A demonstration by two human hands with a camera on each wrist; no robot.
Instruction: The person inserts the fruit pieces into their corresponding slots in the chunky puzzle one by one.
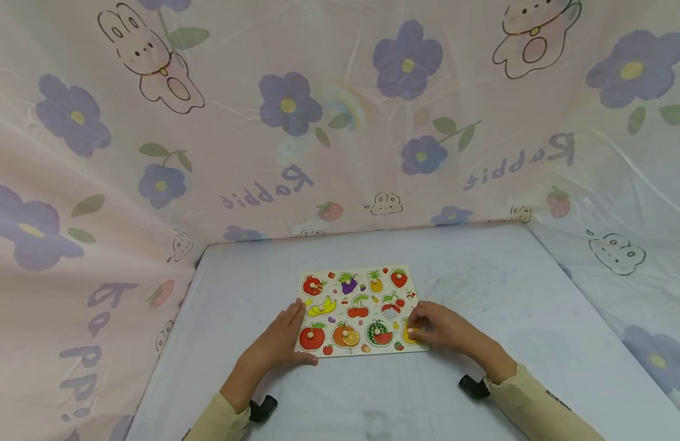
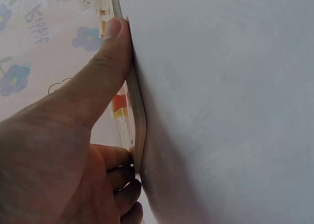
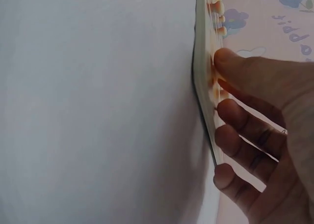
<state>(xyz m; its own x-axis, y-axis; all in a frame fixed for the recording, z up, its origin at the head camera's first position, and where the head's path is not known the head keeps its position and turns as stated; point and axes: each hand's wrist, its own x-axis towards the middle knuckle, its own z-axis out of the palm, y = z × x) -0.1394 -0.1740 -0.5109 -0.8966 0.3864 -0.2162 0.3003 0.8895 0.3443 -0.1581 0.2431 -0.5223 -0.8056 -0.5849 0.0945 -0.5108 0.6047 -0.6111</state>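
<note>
A cream wooden knob puzzle board (image 1: 374, 314) with colourful fruit pieces lies flat on the white table. My left hand (image 1: 279, 337) rests against its near left corner, fingers along the left side and thumb on the near edge. The left wrist view shows the left thumb (image 2: 110, 49) lying straight over that edge. At the near right corner, my right hand (image 1: 442, 327) pinches a yellow fruit piece (image 1: 408, 339) by its small knob, with thumb and forefinger. The right wrist view shows the other right fingers (image 3: 238, 140) loosely bent beside the board's edge; much of the yellow piece is hidden.
Apple (image 1: 312, 337), orange (image 1: 346, 335) and watermelon (image 1: 379, 334) pieces sit in the near row, with two more rows behind. A white tabletop (image 1: 367, 398) surrounds the board. Pink printed curtains (image 1: 340, 165) enclose the back and sides. Black wrist mounts (image 1: 473, 387) stick out below the sleeves.
</note>
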